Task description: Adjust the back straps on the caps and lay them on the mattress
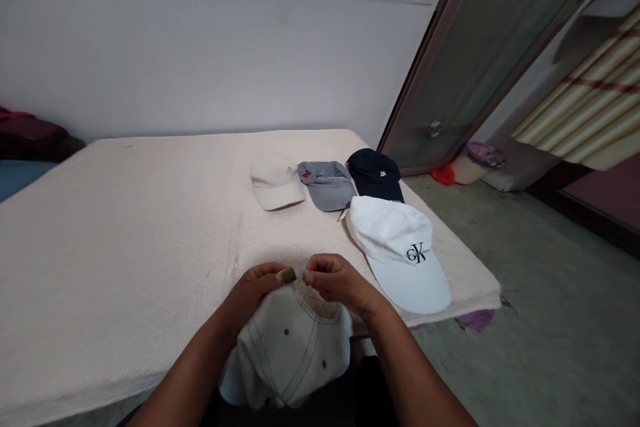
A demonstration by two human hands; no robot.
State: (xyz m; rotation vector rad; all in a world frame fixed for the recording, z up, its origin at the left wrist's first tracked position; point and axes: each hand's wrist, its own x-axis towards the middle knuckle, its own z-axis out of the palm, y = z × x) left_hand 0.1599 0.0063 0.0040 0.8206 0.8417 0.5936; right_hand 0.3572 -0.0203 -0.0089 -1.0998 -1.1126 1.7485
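A pale cap [295,347] hangs over the front edge of the bed, its back opening turned up. My left hand [255,290] pinches the cap's back strap beside a brass-coloured buckle [289,275]. On the other side of the buckle, my right hand [340,283] is closed on the strap, thumb and finger together. Right of my hands lies a white cap [387,230] with black letters on its front. Farther back, a beige cap [273,177], a grey cap [330,195] and a navy cap [373,172] form a row.
A cream cover lies over the bed [125,247], which meets a white wall [200,53]. Beyond its right edge are a grey floor [550,293], a bin [473,163] with a red bag [443,175], and a sliding door [460,67]. Dark bags [33,137] sit far left.
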